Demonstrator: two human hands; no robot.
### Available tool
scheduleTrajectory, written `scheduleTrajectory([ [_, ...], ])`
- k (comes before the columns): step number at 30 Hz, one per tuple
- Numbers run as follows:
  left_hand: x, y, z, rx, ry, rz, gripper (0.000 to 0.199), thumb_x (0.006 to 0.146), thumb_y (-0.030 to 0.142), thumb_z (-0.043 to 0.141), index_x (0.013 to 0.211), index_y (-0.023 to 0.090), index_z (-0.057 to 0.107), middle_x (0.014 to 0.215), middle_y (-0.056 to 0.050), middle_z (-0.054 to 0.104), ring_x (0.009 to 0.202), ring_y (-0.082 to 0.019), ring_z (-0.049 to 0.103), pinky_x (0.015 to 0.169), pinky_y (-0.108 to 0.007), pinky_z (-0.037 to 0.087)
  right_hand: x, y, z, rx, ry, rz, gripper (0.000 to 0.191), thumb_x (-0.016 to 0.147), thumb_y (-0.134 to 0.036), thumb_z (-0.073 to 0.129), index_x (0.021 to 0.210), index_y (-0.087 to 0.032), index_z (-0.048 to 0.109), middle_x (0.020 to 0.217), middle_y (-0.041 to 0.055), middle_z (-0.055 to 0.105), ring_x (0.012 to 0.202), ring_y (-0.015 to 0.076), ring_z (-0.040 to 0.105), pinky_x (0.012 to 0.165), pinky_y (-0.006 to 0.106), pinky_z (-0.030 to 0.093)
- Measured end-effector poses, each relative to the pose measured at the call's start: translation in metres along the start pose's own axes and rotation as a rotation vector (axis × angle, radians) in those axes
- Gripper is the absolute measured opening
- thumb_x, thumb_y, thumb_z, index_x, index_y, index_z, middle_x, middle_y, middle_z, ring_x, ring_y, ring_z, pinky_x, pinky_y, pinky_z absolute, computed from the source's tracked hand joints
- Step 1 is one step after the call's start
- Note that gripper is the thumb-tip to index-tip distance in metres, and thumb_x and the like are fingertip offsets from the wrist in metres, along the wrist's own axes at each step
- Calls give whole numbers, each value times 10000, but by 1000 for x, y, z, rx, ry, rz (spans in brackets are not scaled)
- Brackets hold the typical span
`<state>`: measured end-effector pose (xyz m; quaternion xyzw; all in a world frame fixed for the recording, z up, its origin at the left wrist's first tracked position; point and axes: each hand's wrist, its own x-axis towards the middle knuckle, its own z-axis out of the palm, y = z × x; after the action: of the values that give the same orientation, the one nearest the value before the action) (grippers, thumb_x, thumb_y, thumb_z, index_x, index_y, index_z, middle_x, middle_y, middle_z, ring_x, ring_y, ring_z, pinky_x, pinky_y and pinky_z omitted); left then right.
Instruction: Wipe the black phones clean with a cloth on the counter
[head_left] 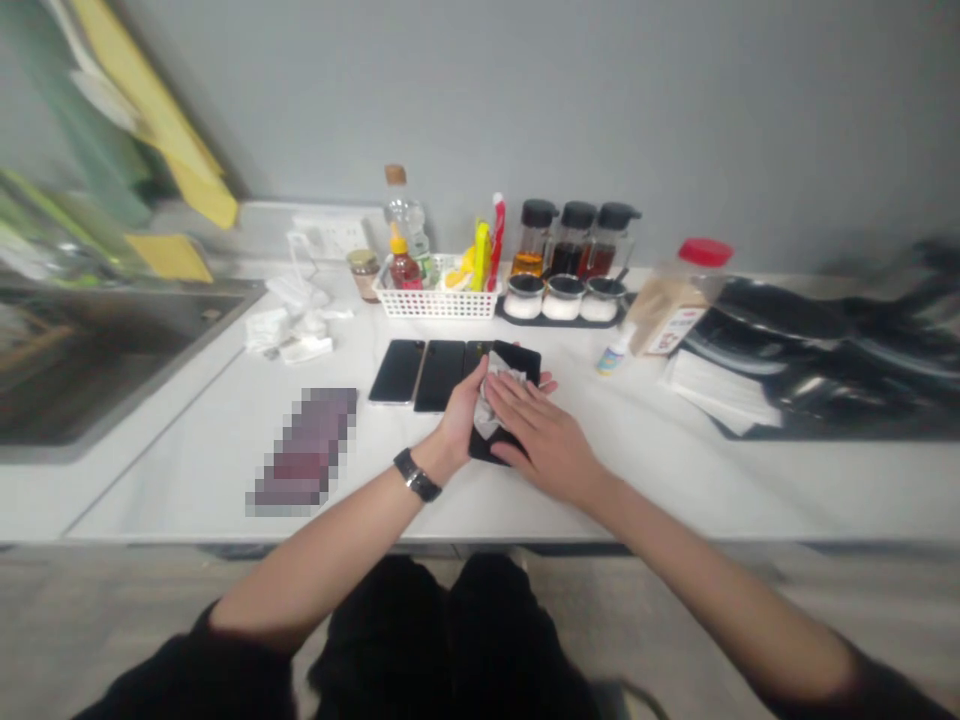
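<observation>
The left hand (459,420) closes on a cloth (491,398) over a black phone (521,360) at twelve o'clock, while the open right hand (541,432) presses flat, seemingly to steady it; more phones (397,370) lie at nine o'clock

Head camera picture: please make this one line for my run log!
Left hand: on white cloth | Right hand: flat over cloth and black smartphone | Beside: other black smartphones on white counter
</observation>
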<state>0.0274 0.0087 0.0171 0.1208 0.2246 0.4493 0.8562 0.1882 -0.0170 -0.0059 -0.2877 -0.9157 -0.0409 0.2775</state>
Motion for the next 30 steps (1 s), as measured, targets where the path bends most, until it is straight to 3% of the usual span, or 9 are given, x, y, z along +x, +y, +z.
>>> scheduleTrajectory([
  [2,-3,1,-3,19,-3,-80,773,1078,658,389,1441,26,648,1142,-202,824,978,-285,816,1072,-404,563,-9,-2,-4,-8,-92,-143,945,1058,-690,475,1729,-81,209,1727,188,408,1645,303,368,1341,543,372],
  [4,-5,1,-3,17,-6,-91,759,1079,651,394,1464,44,640,1203,-197,817,1047,-302,810,1111,-425,542,-11,8,-14,-31,-124,-233,1047,1021,-770,457,1745,-104,102,1715,188,433,1627,308,405,1336,562,365],
  [8,-4,-5,2,-37,23,92,533,1116,385,444,1552,112,583,1227,-107,830,1150,-250,791,1201,-383,470,-1,28,-24,-149,-81,-21,1078,1006,-801,422,1747,-96,81,1745,239,353,1633,384,374,1324,651,316],
  [12,-3,-7,-1,-28,-15,-21,682,1115,520,364,1551,37,568,1264,-186,806,1175,-279,784,1195,-401,477,-8,3,-13,-64,-122,-93,1357,840,-978,434,1729,-9,97,1747,271,330,1662,399,304,1351,603,283],
  [15,-4,-7,-3,5,-34,-59,709,1102,539,384,1508,-2,597,1235,-216,807,1133,-292,794,1160,-401,510,-12,3,-10,-35,-141,-143,1264,885,-950,402,1739,-58,131,1729,242,390,1635,369,377,1347,596,295],
  [21,-2,-2,4,-139,97,170,486,1118,338,438,1502,110,630,1221,-94,827,1210,-240,766,1188,-350,494,32,48,-10,-34,-121,-28,1077,971,-858,404,1726,-105,252,1724,224,409,1629,376,387,1337,649,285],
  [26,-8,16,0,-136,9,244,766,1080,632,362,1543,66,587,1296,-191,790,1337,-317,702,1166,-440,525,43,19,5,70,-52,-271,1163,940,-914,373,1727,-71,223,1704,226,447,1617,348,418,1364,580,263],
  [28,-10,19,0,-140,16,232,802,1074,664,343,1524,52,602,1297,-200,788,1344,-310,698,1174,-419,518,40,21,2,93,-46,-363,1130,961,-889,388,1742,-103,165,1681,206,493,1592,327,463,1372,573,237],
  [30,-9,18,1,-137,5,240,688,1100,584,371,1502,87,625,1283,-160,801,1340,-299,704,1196,-425,502,40,38,-5,80,-41,-337,1013,1005,-837,376,1754,-196,145,1673,162,520,1572,319,495,1377,622,169],
])
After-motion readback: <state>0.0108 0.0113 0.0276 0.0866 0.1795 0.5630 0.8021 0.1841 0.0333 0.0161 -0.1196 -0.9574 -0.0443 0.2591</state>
